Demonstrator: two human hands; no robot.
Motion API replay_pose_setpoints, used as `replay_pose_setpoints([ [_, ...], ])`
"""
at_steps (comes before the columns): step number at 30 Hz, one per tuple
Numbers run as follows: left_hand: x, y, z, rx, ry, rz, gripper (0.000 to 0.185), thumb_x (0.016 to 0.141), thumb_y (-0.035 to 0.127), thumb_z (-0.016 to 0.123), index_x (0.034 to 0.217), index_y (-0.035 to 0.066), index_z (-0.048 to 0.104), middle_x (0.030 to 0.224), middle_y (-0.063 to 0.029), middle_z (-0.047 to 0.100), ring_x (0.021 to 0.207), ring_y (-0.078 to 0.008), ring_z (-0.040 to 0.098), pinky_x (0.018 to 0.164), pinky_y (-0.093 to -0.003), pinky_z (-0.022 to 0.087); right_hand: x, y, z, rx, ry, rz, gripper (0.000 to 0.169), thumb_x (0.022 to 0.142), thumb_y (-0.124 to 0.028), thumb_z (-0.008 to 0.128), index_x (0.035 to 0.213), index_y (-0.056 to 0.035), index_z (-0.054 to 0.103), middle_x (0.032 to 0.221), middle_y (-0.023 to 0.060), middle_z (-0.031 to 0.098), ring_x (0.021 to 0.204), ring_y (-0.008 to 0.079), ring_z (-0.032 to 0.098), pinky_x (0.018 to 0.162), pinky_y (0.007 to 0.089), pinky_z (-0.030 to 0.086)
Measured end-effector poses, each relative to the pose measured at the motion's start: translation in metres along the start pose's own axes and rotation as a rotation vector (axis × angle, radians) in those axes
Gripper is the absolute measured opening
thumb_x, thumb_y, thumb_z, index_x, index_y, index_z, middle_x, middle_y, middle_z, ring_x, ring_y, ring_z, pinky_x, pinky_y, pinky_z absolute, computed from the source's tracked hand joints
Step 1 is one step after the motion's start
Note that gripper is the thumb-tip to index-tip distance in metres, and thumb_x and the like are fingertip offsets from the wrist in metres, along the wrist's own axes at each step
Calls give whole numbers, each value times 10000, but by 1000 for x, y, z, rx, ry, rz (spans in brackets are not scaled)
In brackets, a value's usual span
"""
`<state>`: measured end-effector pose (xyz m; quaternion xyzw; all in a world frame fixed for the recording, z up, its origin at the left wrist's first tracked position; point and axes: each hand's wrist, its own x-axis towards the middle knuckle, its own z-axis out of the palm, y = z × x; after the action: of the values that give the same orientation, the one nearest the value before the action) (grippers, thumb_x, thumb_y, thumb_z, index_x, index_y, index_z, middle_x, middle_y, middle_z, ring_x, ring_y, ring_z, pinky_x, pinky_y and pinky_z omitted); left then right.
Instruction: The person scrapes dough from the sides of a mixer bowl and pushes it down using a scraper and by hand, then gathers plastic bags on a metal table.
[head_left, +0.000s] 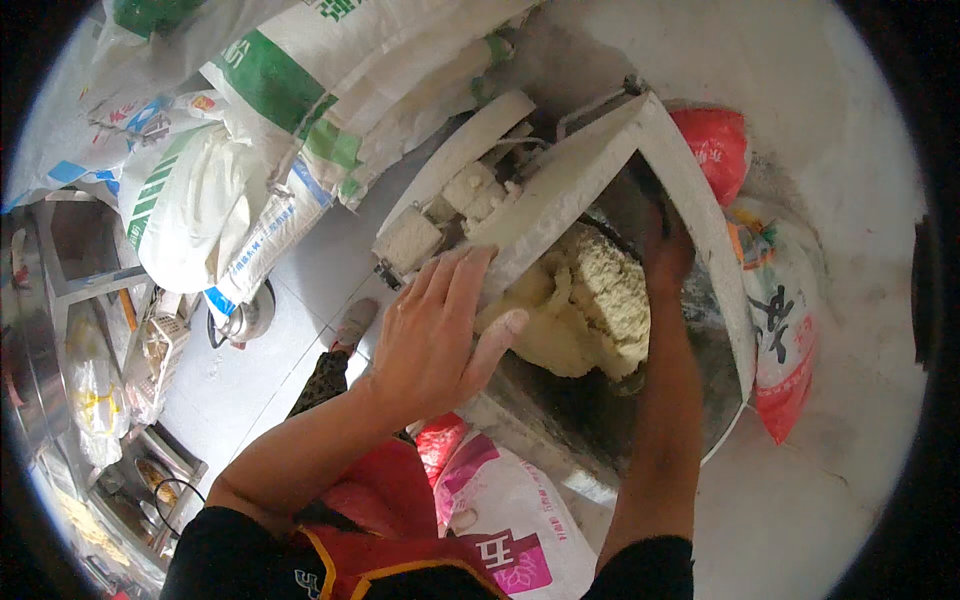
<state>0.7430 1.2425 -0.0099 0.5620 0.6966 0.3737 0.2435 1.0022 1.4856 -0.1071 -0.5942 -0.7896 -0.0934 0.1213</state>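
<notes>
A dough mixer's metal trough (701, 390) stands before me, its pale rim dusted with flour. Inside lies a large lump of yellowish dough (566, 352), smooth on one side and crumbly on the other. My left hand (442, 322) rests on the near-left rim, thumb apart from the fingers and over the trough's inner side. My right hand (666, 244) reaches down into the trough past the dough, close to the far wall. Its fingers are in shadow, so whether they hold anything is hidden.
The mixer's uncovered drive parts (465, 199) sit left of the trough. Stacked woven sacks (300, 82) fill the upper left. A printed sack (780, 322) leans by the wall at right; another sack (517, 517) is near my body. A metal kettle (251, 319) stands on the tiled floor (217, 390).
</notes>
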Motion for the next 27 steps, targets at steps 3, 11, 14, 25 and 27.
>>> replay_pose_setpoints([
  [3,0,-2,-2,-34,-43,-42,516,868,340,537,1201,-36,419,1090,-233,525,999,-402,519,851,-460,426,-36,14,-46,-121,-26,-88,406,889,-345,529,1145,-33,574,1066,233,601,944,379,592,799,421,479],
  [11,0,-4,2,-33,11,-5,503,863,335,544,1180,-40,434,1129,-237,515,1047,-410,493,895,-454,397,-75,33,-123,-226,-267,60,372,898,-349,510,1127,-62,570,952,212,634,815,394,613,700,452,494],
  [14,1,-3,1,-24,-7,13,507,859,333,549,1180,-41,433,1140,-238,508,1075,-412,472,925,-459,368,-88,76,-93,-224,-375,218,376,909,-335,489,1172,-74,552,948,210,635,817,397,614,709,449,494],
  [25,2,-2,-4,-5,-75,18,574,835,362,574,1184,-65,412,1110,-260,510,1087,-432,456,997,-495,306,-15,4,39,124,-148,-107,388,904,-291,464,1200,-57,555,1156,203,580,1052,330,565,892,384,446],
  [27,4,-6,-3,-10,-72,49,579,831,363,579,1184,-65,413,1108,-259,513,1080,-431,462,997,-500,304,-15,-3,50,69,-137,-33,398,904,-301,466,1199,-50,553,1144,199,588,1045,318,574,892,375,441],
])
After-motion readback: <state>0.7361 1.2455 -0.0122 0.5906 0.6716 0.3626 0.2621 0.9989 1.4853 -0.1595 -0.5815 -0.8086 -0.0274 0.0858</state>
